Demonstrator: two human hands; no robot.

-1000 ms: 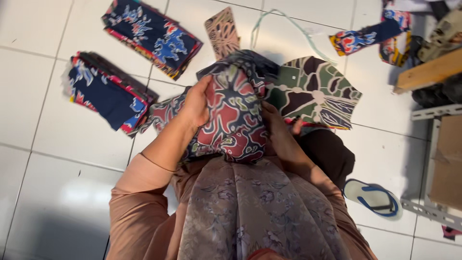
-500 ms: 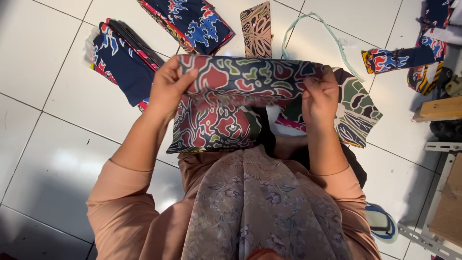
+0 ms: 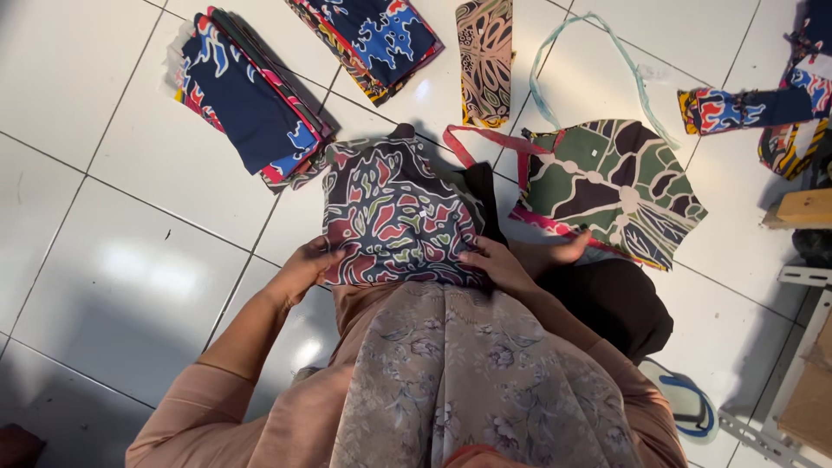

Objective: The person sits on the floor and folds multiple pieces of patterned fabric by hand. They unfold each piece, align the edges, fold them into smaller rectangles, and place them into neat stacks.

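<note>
A patterned cloth (image 3: pixel 394 212) in dark purple, red and cream lies flat on the white tiled floor in front of me. My left hand (image 3: pixel 305 267) grips its near left corner. My right hand (image 3: pixel 496 263) presses on its near right edge. A green and brown patterned cloth with a red strap (image 3: pixel 611 186) lies just to the right of it, and a bare foot (image 3: pixel 568 251) shows beside my right hand.
A stack of dark blue and red cloths (image 3: pixel 247 95) lies at the far left, another blue stack (image 3: pixel 377 39) beyond it, a narrow brown piece (image 3: pixel 485 56) and a pale green strap (image 3: pixel 563 61) farther back. A blue sandal (image 3: pixel 689 407) and wooden board (image 3: pixel 806 208) sit right.
The cloth, held up and stretched between both hands before, now lies spread flat on the floor, with both hands at its near edge.
</note>
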